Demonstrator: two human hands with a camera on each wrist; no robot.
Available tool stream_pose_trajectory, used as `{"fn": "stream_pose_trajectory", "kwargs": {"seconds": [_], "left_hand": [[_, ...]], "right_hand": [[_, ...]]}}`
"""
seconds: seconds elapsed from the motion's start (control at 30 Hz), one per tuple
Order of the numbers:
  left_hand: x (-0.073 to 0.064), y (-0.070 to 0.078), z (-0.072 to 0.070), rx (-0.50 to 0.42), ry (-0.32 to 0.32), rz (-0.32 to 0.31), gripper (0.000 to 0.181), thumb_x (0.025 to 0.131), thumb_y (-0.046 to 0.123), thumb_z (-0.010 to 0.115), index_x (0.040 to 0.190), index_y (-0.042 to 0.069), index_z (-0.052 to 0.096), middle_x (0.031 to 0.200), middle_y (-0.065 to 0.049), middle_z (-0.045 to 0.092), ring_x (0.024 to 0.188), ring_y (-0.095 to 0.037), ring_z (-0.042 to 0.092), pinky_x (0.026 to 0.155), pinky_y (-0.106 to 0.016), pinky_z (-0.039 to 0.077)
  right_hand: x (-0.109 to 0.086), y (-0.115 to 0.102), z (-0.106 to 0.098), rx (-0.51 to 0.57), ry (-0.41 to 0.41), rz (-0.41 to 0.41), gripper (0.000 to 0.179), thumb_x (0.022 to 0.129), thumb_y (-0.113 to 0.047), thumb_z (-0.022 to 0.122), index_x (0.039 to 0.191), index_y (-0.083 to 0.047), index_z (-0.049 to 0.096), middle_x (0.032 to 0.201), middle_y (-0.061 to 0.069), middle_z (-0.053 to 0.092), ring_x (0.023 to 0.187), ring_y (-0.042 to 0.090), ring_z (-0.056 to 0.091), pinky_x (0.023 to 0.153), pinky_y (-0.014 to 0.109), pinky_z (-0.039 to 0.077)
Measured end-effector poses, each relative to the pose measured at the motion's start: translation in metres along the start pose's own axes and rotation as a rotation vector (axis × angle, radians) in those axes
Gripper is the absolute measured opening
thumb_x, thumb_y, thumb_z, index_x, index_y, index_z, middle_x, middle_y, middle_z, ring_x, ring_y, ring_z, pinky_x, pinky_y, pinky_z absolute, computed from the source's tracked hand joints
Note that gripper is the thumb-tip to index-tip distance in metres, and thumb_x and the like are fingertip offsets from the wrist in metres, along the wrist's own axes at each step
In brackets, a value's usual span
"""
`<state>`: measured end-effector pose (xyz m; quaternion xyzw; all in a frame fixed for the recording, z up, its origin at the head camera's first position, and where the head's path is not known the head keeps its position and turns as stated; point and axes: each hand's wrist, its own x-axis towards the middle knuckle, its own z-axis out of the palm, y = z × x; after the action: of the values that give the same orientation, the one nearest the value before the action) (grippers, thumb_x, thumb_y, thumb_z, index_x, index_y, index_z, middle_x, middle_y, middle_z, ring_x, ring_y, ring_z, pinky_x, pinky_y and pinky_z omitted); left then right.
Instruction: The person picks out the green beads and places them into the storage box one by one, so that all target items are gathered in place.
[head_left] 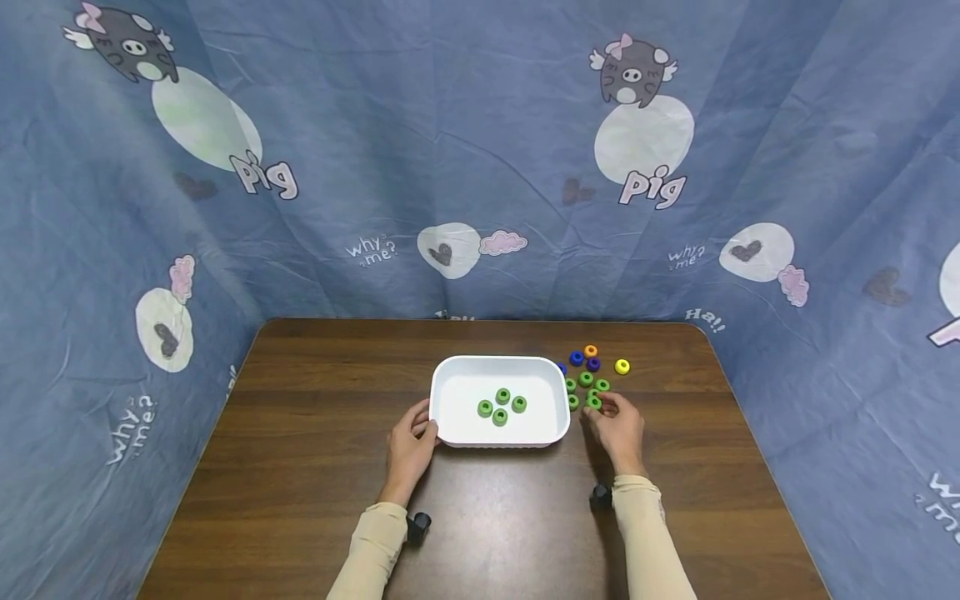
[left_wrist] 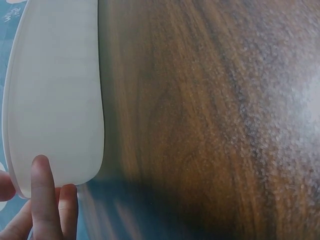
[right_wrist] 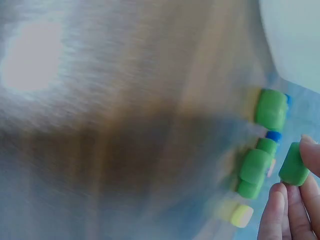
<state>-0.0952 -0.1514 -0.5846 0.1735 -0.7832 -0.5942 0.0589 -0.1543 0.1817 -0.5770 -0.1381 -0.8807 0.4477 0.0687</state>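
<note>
Sleeves (head_left: pixel 375 533) (table (head_left: pixel 510 517) between); left fingers (left_wrist: pixel 44 200) grip tray edge (head_left: pixel 495 443), right fingers (right_wrist: pixel 272 215) green bead (right_wrist: pixel 292 167)

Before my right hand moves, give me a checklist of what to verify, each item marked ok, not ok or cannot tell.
1. Left hand gripping the white tray at its left end: ok.
2. Right hand pinching a held bead, green: ok.
3. Tray contents one colour: ok, four green beads.
4. Bare floor left in the tray: ok.
5. Gap between held bead and tray free: not ok, a loose green bead lies there.
6. Nothing fully hidden behind the tray: cannot tell.
</note>
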Motion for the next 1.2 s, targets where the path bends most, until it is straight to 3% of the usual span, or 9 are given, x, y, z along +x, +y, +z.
{"fn": "stream_pose_trajectory", "kwargs": {"seconds": [0.53, 0.83, 1.2], "left_hand": [[0.001, 0.001, 0.001, -0.014, 0.008, 0.023, 0.045, 0.093, 0.005, 0.059, 0.138, 0.005, 0.059, 0.122, -0.022, 0.070, 0.106, -0.032, 0.072, 0.069, -0.019, 0.063], [0.000, 0.001, 0.001, -0.002, 0.002, 0.015, 0.045, 0.093, 0.005, 0.057, 0.138, 0.005, 0.059, 0.124, -0.023, 0.069, 0.107, -0.032, 0.071, 0.070, -0.018, 0.062], [0.000, 0.002, 0.000, 0.015, 0.001, 0.001, 0.045, 0.094, 0.005, 0.058, 0.139, 0.006, 0.059, 0.124, -0.022, 0.069, 0.108, -0.031, 0.071, 0.071, -0.019, 0.063]], "right_hand": [[0.005, -0.043, -0.009, 0.083, -0.011, -0.059, 0.038, 0.084, -0.016, 0.080, 0.120, -0.006, 0.070, 0.123, 0.018, 0.070, 0.110, 0.036, 0.068, 0.095, 0.048, 0.058], [0.001, -0.061, 0.004, 0.087, -0.019, -0.118, 0.036, 0.083, -0.013, 0.080, 0.117, -0.005, 0.071, 0.119, 0.017, 0.071, 0.107, 0.034, 0.069, 0.093, 0.046, 0.060], [-0.007, -0.068, 0.028, 0.039, -0.114, -0.242, 0.034, 0.082, -0.013, 0.080, 0.114, -0.003, 0.073, 0.113, 0.017, 0.073, 0.102, 0.035, 0.070, 0.092, 0.046, 0.060]]}}
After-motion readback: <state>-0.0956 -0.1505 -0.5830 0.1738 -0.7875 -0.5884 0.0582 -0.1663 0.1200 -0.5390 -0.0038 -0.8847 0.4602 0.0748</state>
